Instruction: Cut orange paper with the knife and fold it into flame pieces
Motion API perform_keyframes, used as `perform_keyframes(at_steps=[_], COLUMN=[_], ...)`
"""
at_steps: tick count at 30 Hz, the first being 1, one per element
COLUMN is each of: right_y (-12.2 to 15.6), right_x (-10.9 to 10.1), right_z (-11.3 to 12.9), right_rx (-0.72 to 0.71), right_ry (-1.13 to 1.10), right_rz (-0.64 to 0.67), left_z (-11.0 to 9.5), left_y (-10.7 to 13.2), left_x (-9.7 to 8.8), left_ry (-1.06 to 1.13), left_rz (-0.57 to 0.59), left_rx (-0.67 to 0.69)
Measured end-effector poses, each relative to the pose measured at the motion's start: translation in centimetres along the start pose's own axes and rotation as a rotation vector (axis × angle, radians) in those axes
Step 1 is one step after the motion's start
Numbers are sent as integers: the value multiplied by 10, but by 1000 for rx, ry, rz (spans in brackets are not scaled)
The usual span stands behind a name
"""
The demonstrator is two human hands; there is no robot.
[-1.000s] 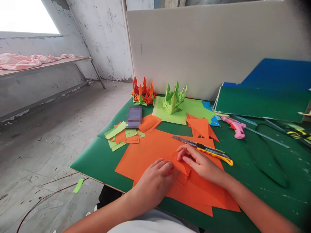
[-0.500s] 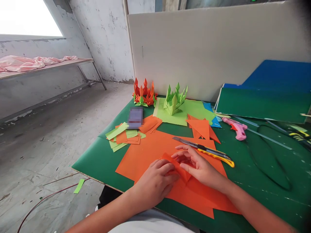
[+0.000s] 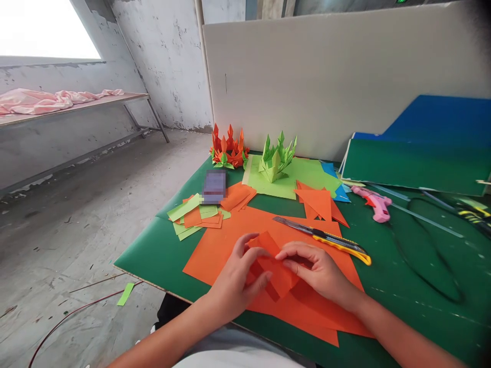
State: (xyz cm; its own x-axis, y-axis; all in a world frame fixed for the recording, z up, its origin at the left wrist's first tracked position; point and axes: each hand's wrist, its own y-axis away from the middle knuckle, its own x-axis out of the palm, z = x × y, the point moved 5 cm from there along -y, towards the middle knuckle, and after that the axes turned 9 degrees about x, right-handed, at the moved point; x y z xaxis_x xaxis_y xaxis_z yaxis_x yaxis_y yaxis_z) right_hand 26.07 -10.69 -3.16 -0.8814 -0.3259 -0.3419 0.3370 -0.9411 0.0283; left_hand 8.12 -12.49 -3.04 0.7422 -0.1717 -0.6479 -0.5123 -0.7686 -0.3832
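Observation:
Both my hands hold a small folded orange paper piece just above a large orange sheet on the green table. My left hand pinches its left side between thumb and fingers. On its right edge my right hand grips it with curled fingers. A yellow utility knife with its blade extended lies just beyond my right hand.
An orange paper crown and a green paper crown stand at the back by a white board. Cut paper scraps, orange triangles, a pink glue gun, a black cable and green and blue boards lie around.
The folded orange piece was pressed flat on the sheet under both hands. It is now lifted off the sheet and held up between them.

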Motion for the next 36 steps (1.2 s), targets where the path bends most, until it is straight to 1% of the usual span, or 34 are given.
perform_keyframes(at_steps=[3,5,7,10,14,16,19,21,23,26,28,31,34,36], right_y=[3,4,5,5,5,5,5,5,6,6,6,5,4,3], right_x=[0,1,0,-2,-6,-7,-9,-9,-9,-10,-11,-12,-8,-5], right_z=[0,-1,-1,-1,-2,-3,-5,-5,-6,-5,-3,-3,-2,-1], right_rx=[-61,-92,-118,-141,-121,-108,-98,-89,-83,-80,-71,-38,-15,-11], right_ry=[23,44,54,68,67,58,42,24,1,-13,-28,-59,-76,-94], right_rz=[-18,-7,3,-20,-75,-90,-92,-80,-71,-73,-91,-115,-86,-58], left_z=[8,12,13,12,8,6,0,-4,-7,-11,-14,-16,-12,-8], left_y=[-4,-7,-12,-21,-27,-28,-27,-27,-26,-24,-23,-21,-20,-20], left_x=[0,1,2,4,10,11,10,7,3,-2,-4,-3,5,7], left_ry=[198,326,422,523,589,571,495,454,435,464,493,442,330,261], left_rz=[-59,-97,-122,-129,-111,-115,-126,-135,-138,-104,-73,-54,-73,-140], left_rx=[-110,-193,-238,-225,-205,-195,-137,-99,-92,-79,-24,83,128,121])
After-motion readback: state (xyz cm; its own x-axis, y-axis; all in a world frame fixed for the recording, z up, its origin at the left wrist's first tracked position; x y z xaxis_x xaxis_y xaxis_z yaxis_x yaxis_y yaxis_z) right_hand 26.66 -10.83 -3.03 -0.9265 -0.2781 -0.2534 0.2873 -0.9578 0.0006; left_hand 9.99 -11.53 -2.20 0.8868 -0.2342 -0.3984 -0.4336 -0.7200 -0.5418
